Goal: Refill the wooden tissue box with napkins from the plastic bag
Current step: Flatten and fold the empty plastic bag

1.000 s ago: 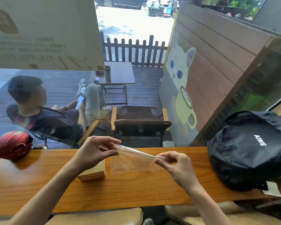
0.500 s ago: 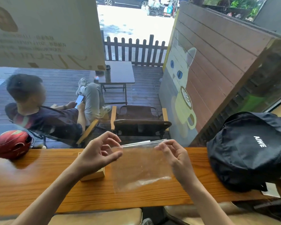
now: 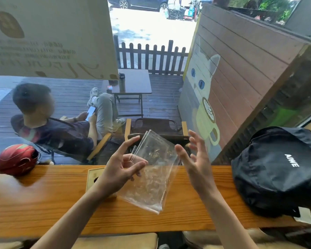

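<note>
Two bare hands, raised above a wooden counter (image 3: 43, 203), either side of one clear plastic bag (image 3: 151, 177). Left hand (image 3: 120, 169): fingers spread and loosely curled, fingertips touching the bag's left face near its upper half; whether they actually pinch the film cannot be told. Right hand (image 3: 196, 162): palm turned inward, fingers splayed wide, thumb close to the bag's right edge, contact unclear. Bag: transparent, crinkled, tilted with its top corner up toward the window and its bottom corner low over the counter; no napkins can be made out inside. Wooden tissue box (image 3: 93, 177): one, pale, on the counter just behind the left wrist, largely covered by it, a slot visible in its top. Red helmet (image 3: 17, 159): one, at the counter's far left. Black backpack (image 3: 280, 169): one, white lettering, at the counter's right end, well apart from the hands.
</note>
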